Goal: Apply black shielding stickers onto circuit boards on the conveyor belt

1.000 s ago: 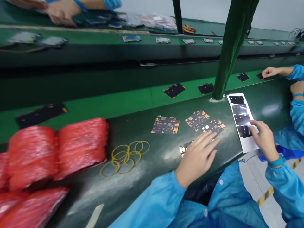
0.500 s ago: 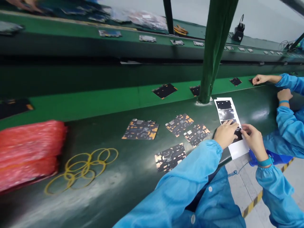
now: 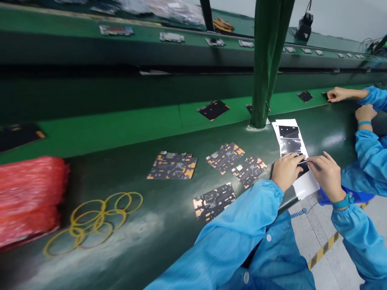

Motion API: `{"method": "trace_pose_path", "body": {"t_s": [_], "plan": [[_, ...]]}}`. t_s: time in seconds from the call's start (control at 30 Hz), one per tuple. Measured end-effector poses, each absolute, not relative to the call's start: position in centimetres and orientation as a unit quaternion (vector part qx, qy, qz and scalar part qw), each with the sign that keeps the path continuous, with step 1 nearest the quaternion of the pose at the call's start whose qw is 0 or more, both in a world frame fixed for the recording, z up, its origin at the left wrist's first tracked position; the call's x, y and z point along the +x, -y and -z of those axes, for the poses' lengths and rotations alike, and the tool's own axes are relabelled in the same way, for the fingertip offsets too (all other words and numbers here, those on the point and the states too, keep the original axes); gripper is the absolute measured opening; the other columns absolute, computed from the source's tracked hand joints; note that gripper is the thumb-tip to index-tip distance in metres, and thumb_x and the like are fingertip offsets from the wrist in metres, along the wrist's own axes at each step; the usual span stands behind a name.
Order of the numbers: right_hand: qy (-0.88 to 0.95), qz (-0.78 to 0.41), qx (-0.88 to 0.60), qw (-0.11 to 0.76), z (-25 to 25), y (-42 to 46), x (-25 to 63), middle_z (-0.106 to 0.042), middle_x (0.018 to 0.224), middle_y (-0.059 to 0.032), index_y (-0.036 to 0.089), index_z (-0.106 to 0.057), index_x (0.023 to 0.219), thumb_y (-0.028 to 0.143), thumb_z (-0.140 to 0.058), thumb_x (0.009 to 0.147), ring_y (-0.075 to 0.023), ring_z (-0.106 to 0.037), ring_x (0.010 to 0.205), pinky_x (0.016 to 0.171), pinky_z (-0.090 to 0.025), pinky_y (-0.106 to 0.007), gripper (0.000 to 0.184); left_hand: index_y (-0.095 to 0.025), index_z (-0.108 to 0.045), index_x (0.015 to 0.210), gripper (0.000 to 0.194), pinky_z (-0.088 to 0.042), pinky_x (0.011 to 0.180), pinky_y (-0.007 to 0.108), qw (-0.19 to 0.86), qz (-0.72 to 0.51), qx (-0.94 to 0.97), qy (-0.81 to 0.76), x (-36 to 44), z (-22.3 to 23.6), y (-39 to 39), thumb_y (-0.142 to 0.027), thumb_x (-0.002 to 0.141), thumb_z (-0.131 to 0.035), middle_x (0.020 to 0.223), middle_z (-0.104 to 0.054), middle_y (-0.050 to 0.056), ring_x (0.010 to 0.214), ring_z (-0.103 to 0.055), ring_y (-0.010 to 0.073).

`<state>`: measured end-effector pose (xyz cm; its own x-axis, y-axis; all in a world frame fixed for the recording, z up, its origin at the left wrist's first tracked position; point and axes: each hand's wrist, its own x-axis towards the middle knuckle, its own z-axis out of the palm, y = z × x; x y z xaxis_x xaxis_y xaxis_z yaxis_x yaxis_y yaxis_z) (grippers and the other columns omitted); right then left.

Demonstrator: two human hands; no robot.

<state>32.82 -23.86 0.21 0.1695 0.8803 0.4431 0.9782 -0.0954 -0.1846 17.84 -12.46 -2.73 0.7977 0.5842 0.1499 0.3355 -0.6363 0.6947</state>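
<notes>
A white sheet of black rectangular stickers (image 3: 290, 146) lies across the rounded front edge of the green bench, its lower end hanging past the edge. My left hand (image 3: 286, 171) rests over the sheet's left side, fingers together and bent on it. From the other side my right hand (image 3: 328, 176) pinches the edge of a black sticker (image 3: 303, 170), slightly raised at the fingertips. The fingertips of both hands nearly meet there. Left of my hands lie several circuit boards (image 3: 173, 166) with black and copper-coloured areas, one partly behind my left sleeve.
Yellow rubber bands (image 3: 90, 219) and a red bubble-wrap bundle (image 3: 30, 197) lie at left. A green post (image 3: 266, 64) rises behind the sheet. Black boards (image 3: 213, 110) sit on the bright green strip. At right, a co-worker's hand (image 3: 338, 94) touches another board. A blue bin (image 3: 359, 196) stands below.
My right hand has turned, its fingers lifting a little at the sticker's edge. My left hand stays on the sheet. The view has shifted slightly.
</notes>
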Motion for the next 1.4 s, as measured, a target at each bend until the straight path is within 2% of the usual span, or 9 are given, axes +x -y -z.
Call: {"method": "trace_pose_path", "body": {"t_s": [0.33, 0.53, 0.63, 0.8, 0.9, 0.97, 1.13, 1.23, 1.4], "plan": [[0.684, 0.213, -0.649, 0.257, 0.2, 24.8, 33.2, -0.081, 0.102, -0.0051, 0.024, -0.075, 0.095, 0.011, -0.071, 0.094, -0.019, -0.078, 0.087, 0.113, -0.056, -0.054, 0.013, -0.025, -0.07, 0.137, 0.044, -0.05, 0.117, 0.04, 0.39, -0.192, 0.862, -0.261, 17.8, 2.1, 12.3, -0.036, 0.095, -0.076, 0.145, -0.07, 0.006, 0.136, -0.063, 0.0258], [0.766, 0.179, -0.582, 0.207, -3.5, 27.8, 31.0, -0.083, 0.095, -0.0025, 0.021, -0.071, 0.1, 0.003, -0.072, 0.092, -0.0218, -0.081, 0.099, 0.126, -0.039, -0.062, 0.02, -0.023, -0.065, 0.143, 0.052, -0.022, 0.134, 0.041, 0.507, -0.134, 0.827, -0.205, 17.7, 1.1, 11.0, -0.038, 0.113, -0.026, 0.158, -0.059, 0.003, 0.157, -0.041, 0.0188], [0.776, 0.161, -0.563, 0.235, -6.0, 30.3, 29.7, -0.084, 0.096, -0.003, 0.022, -0.073, 0.103, 0.003, -0.077, 0.087, -0.0218, -0.082, 0.093, 0.124, -0.044, -0.06, 0.025, -0.023, -0.067, 0.141, 0.055, -0.017, 0.135, 0.045, 0.546, -0.113, 0.806, -0.196, 17.8, 0.7, 10.3, -0.037, 0.113, -0.022, 0.161, -0.056, 0.002, 0.16, -0.035, 0.0205], [0.642, 0.105, -0.671, 0.355, -7.1, 31.3, 28.5, -0.082, 0.09, -0.0023, 0.025, -0.075, 0.097, 0.007, -0.074, 0.089, -0.0202, -0.08, 0.08, 0.086, -0.067, -0.039, 0.019, -0.023, -0.074, 0.131, 0.056, -0.043, 0.122, 0.038, 0.608, -0.17, 0.758, -0.166, 15.5, -1.8, 10.2, -0.039, 0.113, -0.023, 0.144, -0.071, 0.003, 0.138, -0.063, 0.0185], [0.556, 0.042, -0.729, 0.397, -5.9, 29.4, 27.2, -0.081, 0.086, -0.0026, 0.024, -0.076, 0.09, 0.019, -0.073, 0.093, -0.0195, -0.078, 0.074, 0.068, -0.065, -0.03, 0.007, -0.021, -0.079, 0.121, 0.037, -0.057, 0.101, 0.034, 0.607, -0.189, 0.76, -0.137, 11.5, -3.5, 11.0, -0.043, 0.103, -0.055, 0.119, -0.082, 0.005, 0.109, -0.077, 0.0211], [0.529, -0.027, -0.732, 0.429, -4.9, 27.8, 25.8, -0.08, 0.082, -0.0017, 0.024, -0.077, 0.089, 0.024, -0.073, 0.094, -0.0179, -0.078, 0.068, 0.065, -0.064, -0.028, 0.007, -0.023, -0.082, 0.113, 0.024, -0.059, 0.095, 0.035, 0.535, -0.178, 0.806, -0.181, 8.5, -4.1, 11.6, -0.031, 0.095, -0.069, 0.106, -0.084, 0.003, 0.097, -0.079, 0.0222], [0.476, -0.154, -0.719, 0.482, -3.0, 25.0, 21.7, -0.084, 0.1, -0.0053, 0.024, -0.078, 0.113, 0.031, -0.076, 0.09, -0.0198, -0.08, 0.075, 0.073, -0.067, -0.031, 0.024, -0.026, -0.084, 0.105, 0.023, -0.059, 0.086, 0.031, 0.447, -0.194, 0.808, -0.332, 2.4, -3.6, 12.5, -0.016, 0.094, -0.066, 0.095, -0.085, -0.001, 0.081, -0.078, 0.0195], [0.493, -0.18, -0.716, 0.46, -2.2, 24.1, 19.7, -0.081, 0.08, -0.0028, 0.023, -0.08, 0.093, 0.035, -0.076, 0.087, -0.0206, -0.078, 0.07, 0.07, -0.064, -0.03, 0.014, -0.026, -0.084, 0.105, 0.022, -0.059, 0.077, 0.028, 0.453, -0.199, 0.785, -0.372, 0.1, -3.1, 13.0, -0.018, 0.093, -0.068, 0.093, -0.084, -0.001, 0.075, -0.076, 0.0182], [0.485, -0.196, -0.73, 0.44, -1.5, 23.2, 18.2, -0.078, 0.07, -0.0026, 0.023, -0.079, 0.078, 0.042, -0.075, 0.087, -0.0197, -0.074, 0.063, 0.064, -0.059, -0.029, 0.021, -0.028, -0.07, 0.139, 0.042, -0.062, 0.086, 0.032, 0.412, -0.217, 0.784, -0.411, -4.4, -1.6, 13.8, -0.028, 0.098, -0.065, 0.121, -0.081, 0.003, 0.094, -0.077, 0.0206]]}}
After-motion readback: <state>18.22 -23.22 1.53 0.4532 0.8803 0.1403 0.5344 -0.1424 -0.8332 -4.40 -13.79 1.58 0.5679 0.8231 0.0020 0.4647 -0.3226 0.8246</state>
